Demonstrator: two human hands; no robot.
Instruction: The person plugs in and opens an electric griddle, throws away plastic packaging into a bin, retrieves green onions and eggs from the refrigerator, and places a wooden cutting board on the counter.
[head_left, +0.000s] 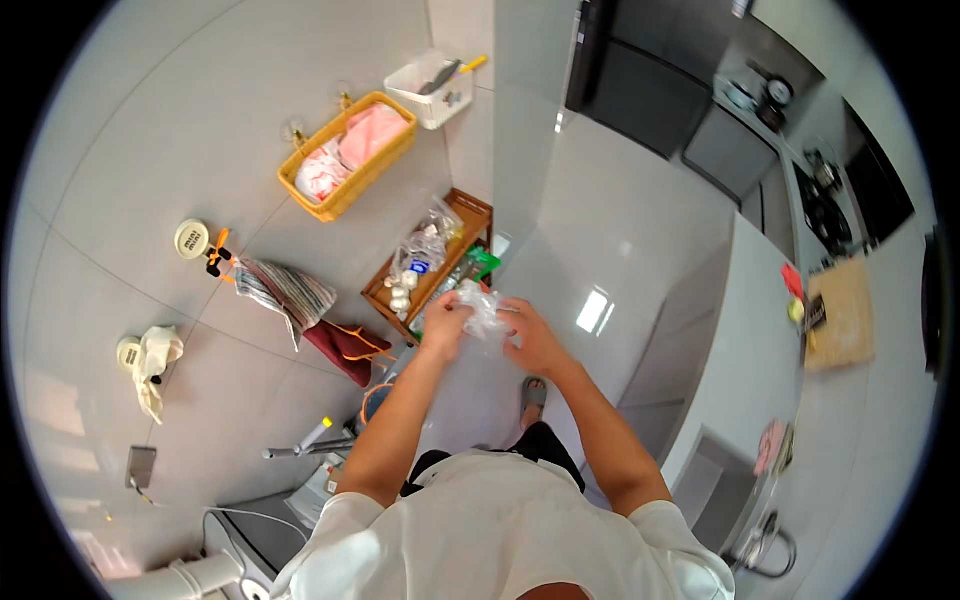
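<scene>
A crumpled clear plastic bag (pixel 484 311) is held in front of my body, between my two hands. My left hand (pixel 445 326) grips its left side with bent fingers. On the other side, the curled fingers of my right hand (pixel 532 338) hold the bag's right edge. Just beyond my left hand stands a wooden rack (pixel 462 207). On its top lie clear plastic packaging (pixel 432 235) and several white round items (pixel 401 296). A green-edged bag (pixel 482 263) shows at a lower level of the rack.
A yellow basket (pixel 325 208) with pink cloths and a white basket (pixel 440 105) hang on the wall. A striped cloth (pixel 285 290) hangs at left. To the right runs a white counter (pixel 745 330) with a sink (pixel 706 480). A dark fridge (pixel 650 85) stands at the back.
</scene>
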